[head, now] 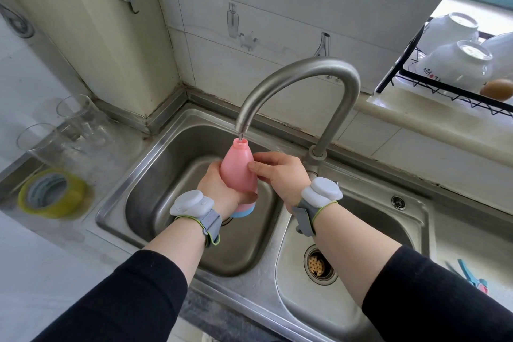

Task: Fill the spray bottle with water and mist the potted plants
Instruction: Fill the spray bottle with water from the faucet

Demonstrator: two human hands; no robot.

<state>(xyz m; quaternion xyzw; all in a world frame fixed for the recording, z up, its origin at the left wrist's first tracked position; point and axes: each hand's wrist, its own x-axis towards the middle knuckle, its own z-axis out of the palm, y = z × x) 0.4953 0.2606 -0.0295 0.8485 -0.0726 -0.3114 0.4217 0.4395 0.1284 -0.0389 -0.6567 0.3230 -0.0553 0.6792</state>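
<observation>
A pink spray bottle [238,168] with a blue base stands upright and uncapped, its open neck right under the spout of the steel faucet [299,72]. A thin stream of water runs from the spout into the neck. My left hand [219,189] grips the bottle's lower body from the left. My right hand [277,169] holds its upper body from the right, thumb and fingers against the pink plastic. Both are above the left basin of the steel sink [155,153]. The spray head lies at the right [472,277]. No potted plants are in view.
Two clear glasses [80,119] [41,144] and a roll of yellow tape [51,193] sit on the counter at the left. The right basin has a drain strainer [317,264]. A black dish rack [455,89] with white bowls and an egg stands at the back right.
</observation>
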